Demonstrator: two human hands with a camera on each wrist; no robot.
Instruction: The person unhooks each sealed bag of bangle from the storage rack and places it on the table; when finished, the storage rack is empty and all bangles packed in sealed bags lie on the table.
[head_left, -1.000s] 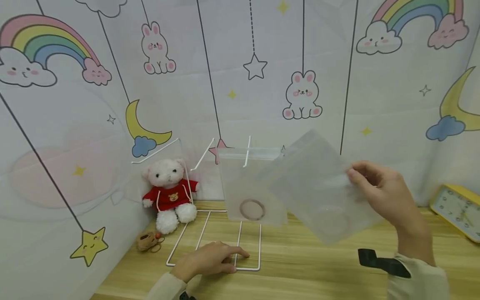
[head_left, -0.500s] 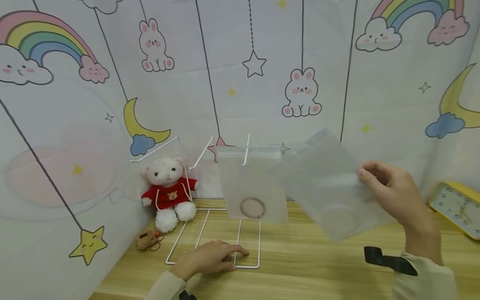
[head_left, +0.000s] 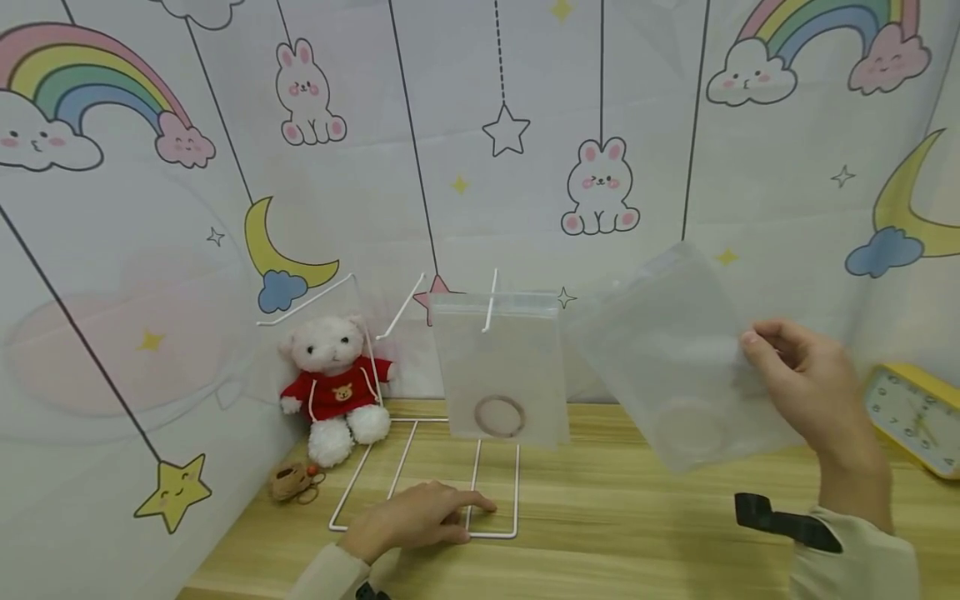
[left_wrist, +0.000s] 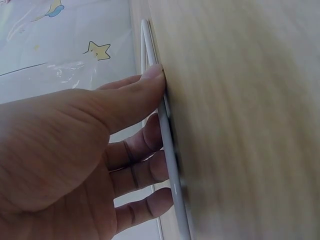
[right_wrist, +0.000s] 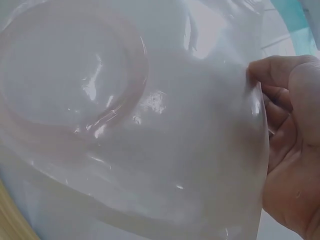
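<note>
My right hand (head_left: 813, 387) pinches the edge of a translucent plastic bag (head_left: 675, 358), tilted in the air; a pale ring shows through it. In the right wrist view, the thumb and a finger of the hand (right_wrist: 295, 135) grip the bag (right_wrist: 200, 140). Left of it, another translucent bag (head_left: 498, 358) with a brownish ring (head_left: 500, 416) hangs at a prong of the white wire rack (head_left: 517, 492). My left hand (head_left: 412, 517) rests with relaxed fingers on the rack's base; in the left wrist view the fingertips of the hand (left_wrist: 100, 145) touch the white bar (left_wrist: 172, 165).
A white plush bear (head_left: 341, 387) in a red sweater sits behind the rack's left side. Near it lies a small brown item (head_left: 291, 482) with a ring. A yellow clock (head_left: 911, 417) stands at the right. Behind the wooden table (head_left: 615, 517) hangs a patterned cloth (head_left: 525, 200).
My right hand has moved to the right with its bag, which now hangs apart from the bag at the rack. My left hand has stayed on the rack's base.
</note>
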